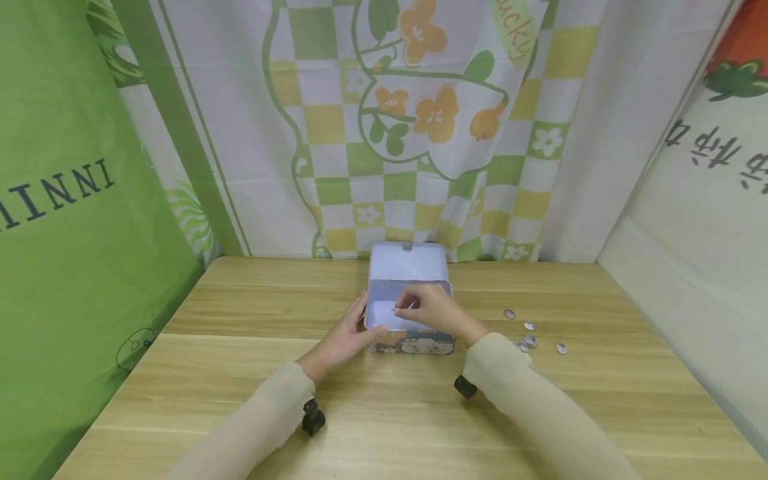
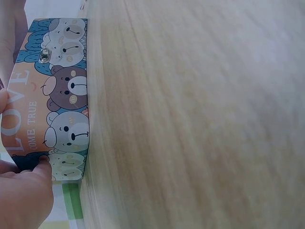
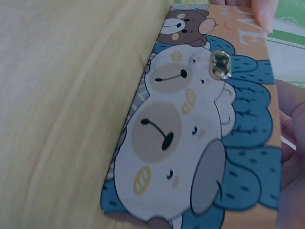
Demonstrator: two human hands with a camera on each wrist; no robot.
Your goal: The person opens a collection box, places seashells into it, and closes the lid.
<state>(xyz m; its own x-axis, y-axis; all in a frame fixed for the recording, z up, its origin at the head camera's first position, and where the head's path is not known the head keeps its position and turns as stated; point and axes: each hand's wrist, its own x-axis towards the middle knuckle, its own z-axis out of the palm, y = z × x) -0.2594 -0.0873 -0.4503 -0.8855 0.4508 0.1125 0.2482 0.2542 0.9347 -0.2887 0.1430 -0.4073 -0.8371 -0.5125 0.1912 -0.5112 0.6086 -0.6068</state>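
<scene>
A hinged tin box with cartoon bears on its front stands on the table, its lid raised at the back. My left hand holds the box at its left end, thumb over the front corner; in the left wrist view the thumb presses the printed front. Over the box's opening, my right hand pinches a small pale thing, seemingly a shell, mostly hidden by the fingers. Several small purple-and-white shells lie to the right of the box. The right wrist view shows the bear-printed front and its metal clasp.
The wooden table reaches back to a checked curtain close behind the lid. Green cloth hangs at the left and pale cloth at the right. A thin dark wire shows near the table's left edge.
</scene>
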